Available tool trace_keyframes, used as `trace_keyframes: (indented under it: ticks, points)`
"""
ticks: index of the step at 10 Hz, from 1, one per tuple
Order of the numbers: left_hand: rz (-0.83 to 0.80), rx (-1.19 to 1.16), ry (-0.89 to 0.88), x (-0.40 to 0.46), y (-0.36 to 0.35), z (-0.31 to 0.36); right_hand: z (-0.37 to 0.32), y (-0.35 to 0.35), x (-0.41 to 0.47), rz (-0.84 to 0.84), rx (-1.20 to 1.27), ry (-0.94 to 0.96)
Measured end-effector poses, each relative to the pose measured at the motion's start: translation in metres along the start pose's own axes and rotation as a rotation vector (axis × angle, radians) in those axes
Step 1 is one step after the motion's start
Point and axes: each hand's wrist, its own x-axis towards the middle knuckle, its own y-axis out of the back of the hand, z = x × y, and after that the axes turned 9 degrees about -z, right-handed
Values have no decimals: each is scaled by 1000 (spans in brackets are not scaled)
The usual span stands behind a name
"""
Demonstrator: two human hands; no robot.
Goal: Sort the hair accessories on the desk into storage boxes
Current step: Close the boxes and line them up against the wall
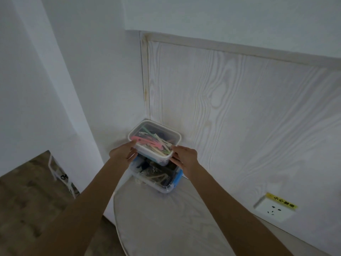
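A clear storage box (167, 132) filled with pink, green and cream hair clips sits stacked on a second clear box (167, 185) that has blue latches and darker accessories inside. Both stand in the far corner of a white table (156, 222). My left hand (123, 154) holds the upper box at its near left corner, thumb on the rim. My right hand (184, 157) holds the near right corner, fingers curled round the wall. The lower box is partly hidden by the upper one.
A white wood-grain panel (239, 108) backs the table on the right, with a wall socket (275, 211) under a yellow label low on it. A plain white wall closes the left side. Wooden floor (27, 200) lies below on the left.
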Motion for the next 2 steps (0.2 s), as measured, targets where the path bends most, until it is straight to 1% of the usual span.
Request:
trace_keyframes:
  ticks: [1,2]
  points:
    - [-11,16,-15,-2,1,-2,-3,0,-2,-30,8,-26]
    - [-57,61,3,-8,2,1,-14,-4,-12,-56,-50,-58]
